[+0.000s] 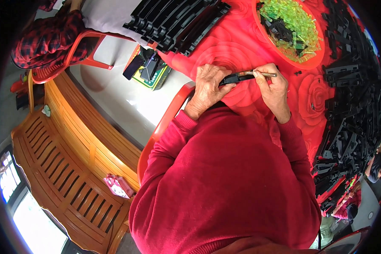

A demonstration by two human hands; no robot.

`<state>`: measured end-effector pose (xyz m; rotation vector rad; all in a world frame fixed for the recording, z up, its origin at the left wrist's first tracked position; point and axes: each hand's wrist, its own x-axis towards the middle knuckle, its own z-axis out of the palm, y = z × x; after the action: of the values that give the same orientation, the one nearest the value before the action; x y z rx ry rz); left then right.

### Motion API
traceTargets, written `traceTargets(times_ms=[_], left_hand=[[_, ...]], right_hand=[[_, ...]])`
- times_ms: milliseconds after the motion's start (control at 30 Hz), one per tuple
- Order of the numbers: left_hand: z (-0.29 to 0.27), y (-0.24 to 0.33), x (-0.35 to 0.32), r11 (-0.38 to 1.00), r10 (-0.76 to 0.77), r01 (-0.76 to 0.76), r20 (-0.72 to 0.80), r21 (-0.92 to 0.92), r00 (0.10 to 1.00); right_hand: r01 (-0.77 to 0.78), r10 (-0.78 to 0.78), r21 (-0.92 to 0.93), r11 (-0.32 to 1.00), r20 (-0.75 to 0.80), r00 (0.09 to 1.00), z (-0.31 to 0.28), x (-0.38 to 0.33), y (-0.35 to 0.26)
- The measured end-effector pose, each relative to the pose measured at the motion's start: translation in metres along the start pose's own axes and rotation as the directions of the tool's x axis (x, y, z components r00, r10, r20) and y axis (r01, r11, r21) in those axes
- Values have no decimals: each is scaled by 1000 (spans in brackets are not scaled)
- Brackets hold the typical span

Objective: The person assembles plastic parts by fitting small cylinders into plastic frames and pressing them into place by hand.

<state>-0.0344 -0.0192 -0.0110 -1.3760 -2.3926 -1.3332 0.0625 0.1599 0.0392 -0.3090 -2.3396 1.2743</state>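
Observation:
My left hand (210,86) is closed around one end of a long, slim black plastic part (237,78) above the red rose-patterned tablecloth (302,95). My right hand (273,87) pinches a thin brownish-grey stick-like tool (264,74), which lies along the other end of that part. Whether the tool's tip touches the part is too small to tell. Beyond my right hand stands a red bowl (322,54) holding translucent yellow-green pieces (292,19) and some small black pieces (277,29).
Long black strips (173,23) lie in rows at the far left of the table. A large heap of black plastic parts (351,110) covers the right side. Left of me are a wooden bench (67,165), a box (156,80) on the floor, and a person in a checked sleeve (51,38).

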Motion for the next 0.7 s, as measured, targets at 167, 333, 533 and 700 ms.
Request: traceTargets(times_ms=[167, 333, 533, 700], left_hand=[[1, 0, 0, 1000, 12, -12, -17, -17, 1000], [1, 0, 1, 1000, 3, -4, -16, -26, 1000], [2, 0, 0, 999, -14, 13, -22, -29, 1000], [1, 1, 0, 1000, -11, 11, -14, -19, 1000]], right_hand=[[-23, 25, -31, 999, 81, 996, 10, -1, 0], [-47, 51, -48, 998, 91, 995, 12, 1, -6], [65, -60, -44, 997, 103, 993, 18, -3, -2], [155, -144, -79, 985, 125, 982, 20, -1, -3]])
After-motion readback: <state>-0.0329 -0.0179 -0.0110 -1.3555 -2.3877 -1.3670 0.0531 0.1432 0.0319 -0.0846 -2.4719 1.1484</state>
